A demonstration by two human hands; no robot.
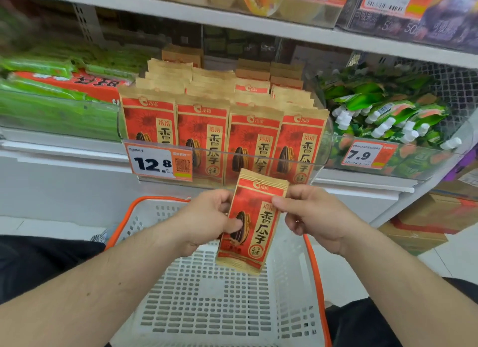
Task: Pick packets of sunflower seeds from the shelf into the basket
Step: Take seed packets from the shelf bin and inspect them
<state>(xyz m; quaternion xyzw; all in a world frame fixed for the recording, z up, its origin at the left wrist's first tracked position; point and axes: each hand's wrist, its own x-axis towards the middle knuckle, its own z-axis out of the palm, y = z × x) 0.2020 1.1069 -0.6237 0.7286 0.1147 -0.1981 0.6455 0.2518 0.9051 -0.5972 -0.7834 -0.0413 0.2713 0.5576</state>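
Far left of shelf: blurred green plastic packs (pixel 38 98) and a flat red carton with white lettering (pixel 77 84), lying behind a clear front guard.
White shelf board: white painted metal shelf (pixel 64 150), running across the view, edge tilted down toward the right.
Price tag: white and orange price label reading 12.8 (pixel 158 163), clipped to the front of the clear plastic bin (pixel 320 155).
Stock: rows of red and tan paper sunflower seed packets (pixel 204 129), standing upright in the bin, four across at the front, more stacked behind.
Left hand: left hand (pixel 207 222), thumb on the front of the held packet near the printed seed, fingers curled behind its left edge, gripping.
Held packet: one red and tan sunflower seed packet (pixel 254 222), upright with a slight tilt, in the air above the basket and just below the bin's front.
Basket: white slotted plastic basket with orange rim (pixel 207 300), below both forearms, on the person's lap or thereabouts; cannot tell what carries it.
Right hand: right hand (pixel 313 214), thumb and forefinger pinching the packet's upper right edge, other fingers curled under.
Right of shelf: green pouches with white screw caps (pixel 382 114) heaped in a second bin, tag reading 7.9 (pixel 367 155).
Floor at right: brown cardboard boxes (pixel 434 217) on pale tiles.
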